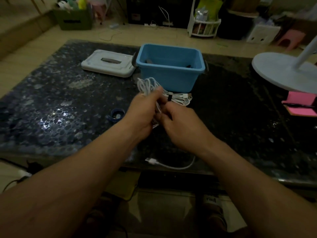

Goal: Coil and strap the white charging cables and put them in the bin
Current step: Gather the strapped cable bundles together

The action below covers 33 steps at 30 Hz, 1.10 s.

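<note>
**White cable coil held in both hands, above the middle of the table**

White cable coil [148, 85] is up off the dark speckled table [60, 103], its loops fanning out above the left hand [142, 112], whose fingers are curled round the bunched strands. The right hand [181, 124] sits just beside it, knuckles up, fingers curled in and pinching the strands below the left hand's grip; motion blur hides the exact finger placement.

Behind the hands, a second cable [180, 98] lies coiled on the table, bound by a black strap [169, 97] and touching the front wall of the blue bin [171, 76]. The bin stands open near the far edge, with dark shapes inside. Its white lid [108, 65] lies flat just to its left.

A blue strap roll [116, 115] rests on the table near the left wrist. A loose cable end [171, 166] curves along the near edge. A white lamp base [281, 73] and a pink object [301, 105] sit at the right edge.
</note>
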Each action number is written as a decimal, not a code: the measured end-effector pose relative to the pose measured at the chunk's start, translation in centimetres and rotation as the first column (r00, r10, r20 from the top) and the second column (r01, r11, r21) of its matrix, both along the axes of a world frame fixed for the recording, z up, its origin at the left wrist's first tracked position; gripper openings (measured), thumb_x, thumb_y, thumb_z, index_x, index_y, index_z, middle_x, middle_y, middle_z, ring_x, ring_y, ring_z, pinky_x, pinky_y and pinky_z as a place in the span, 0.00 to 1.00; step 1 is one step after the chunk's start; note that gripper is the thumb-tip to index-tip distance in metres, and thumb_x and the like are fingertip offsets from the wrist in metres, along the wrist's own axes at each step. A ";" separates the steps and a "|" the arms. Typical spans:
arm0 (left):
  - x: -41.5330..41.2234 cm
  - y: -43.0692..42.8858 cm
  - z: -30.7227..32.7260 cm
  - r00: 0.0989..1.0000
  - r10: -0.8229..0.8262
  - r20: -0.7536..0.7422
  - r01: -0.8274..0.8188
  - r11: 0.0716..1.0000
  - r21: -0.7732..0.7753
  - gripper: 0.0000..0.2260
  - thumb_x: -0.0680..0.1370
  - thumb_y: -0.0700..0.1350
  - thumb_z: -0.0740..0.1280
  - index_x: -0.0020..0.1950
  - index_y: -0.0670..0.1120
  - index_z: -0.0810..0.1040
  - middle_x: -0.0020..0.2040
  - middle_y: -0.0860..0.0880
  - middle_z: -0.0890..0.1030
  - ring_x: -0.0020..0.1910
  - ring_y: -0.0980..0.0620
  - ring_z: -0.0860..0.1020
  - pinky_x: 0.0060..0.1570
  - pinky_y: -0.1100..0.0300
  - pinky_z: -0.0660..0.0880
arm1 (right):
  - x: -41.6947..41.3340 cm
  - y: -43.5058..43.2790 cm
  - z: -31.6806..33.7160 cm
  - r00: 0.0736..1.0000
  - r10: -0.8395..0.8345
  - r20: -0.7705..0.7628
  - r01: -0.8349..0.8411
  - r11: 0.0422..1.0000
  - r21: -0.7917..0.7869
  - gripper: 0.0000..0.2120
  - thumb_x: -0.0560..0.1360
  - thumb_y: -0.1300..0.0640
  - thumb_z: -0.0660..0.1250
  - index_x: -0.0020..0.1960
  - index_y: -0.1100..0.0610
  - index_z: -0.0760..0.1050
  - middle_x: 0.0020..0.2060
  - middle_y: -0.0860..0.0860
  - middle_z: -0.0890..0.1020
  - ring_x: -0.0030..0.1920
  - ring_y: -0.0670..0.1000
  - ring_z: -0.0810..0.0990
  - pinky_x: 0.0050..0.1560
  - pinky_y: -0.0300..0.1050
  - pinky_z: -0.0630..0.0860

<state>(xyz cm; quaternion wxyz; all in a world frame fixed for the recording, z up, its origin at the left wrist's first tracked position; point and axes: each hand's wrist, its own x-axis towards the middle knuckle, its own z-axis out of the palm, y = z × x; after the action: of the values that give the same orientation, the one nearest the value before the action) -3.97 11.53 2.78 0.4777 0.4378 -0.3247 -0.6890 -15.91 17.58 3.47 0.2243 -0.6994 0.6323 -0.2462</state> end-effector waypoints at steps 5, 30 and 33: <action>3.6 -2.8 1.8 0.945 0.141 -0.297 -0.099 0.984 0.149 0.12 0.88 0.46 0.60 0.45 0.47 0.71 0.28 0.52 0.66 0.24 0.56 0.63 0.25 0.63 0.68 | -2.5 0.2 0.5 0.933 -0.039 0.358 -0.096 0.931 0.352 0.12 0.83 0.48 0.69 0.48 0.56 0.81 0.33 0.48 0.80 0.30 0.48 0.78 0.36 0.47 0.80; 1.2 0.9 -0.6 0.851 -0.386 0.355 0.458 0.877 -0.143 0.06 0.82 0.50 0.71 0.54 0.48 0.81 0.34 0.50 0.73 0.31 0.53 0.68 0.28 0.59 0.70 | -4.7 -2.1 1.4 0.762 -0.144 0.631 0.074 0.988 0.136 0.07 0.78 0.67 0.72 0.51 0.57 0.84 0.42 0.51 0.88 0.44 0.47 0.87 0.48 0.39 0.81; 1.3 1.1 -0.5 0.825 -0.440 0.356 0.517 0.841 -0.160 0.08 0.79 0.49 0.74 0.53 0.48 0.79 0.34 0.50 0.70 0.30 0.54 0.64 0.29 0.60 0.60 | -4.4 -1.8 1.6 0.719 -0.153 0.678 0.078 0.987 0.140 0.08 0.76 0.70 0.73 0.50 0.58 0.82 0.38 0.52 0.86 0.38 0.46 0.85 0.42 0.37 0.81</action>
<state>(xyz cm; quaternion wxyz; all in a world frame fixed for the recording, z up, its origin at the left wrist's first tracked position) -2.68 12.63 2.27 0.2830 0.3790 -0.5784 -0.6646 -20.29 15.79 5.12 0.4613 -0.5057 0.5586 -0.4684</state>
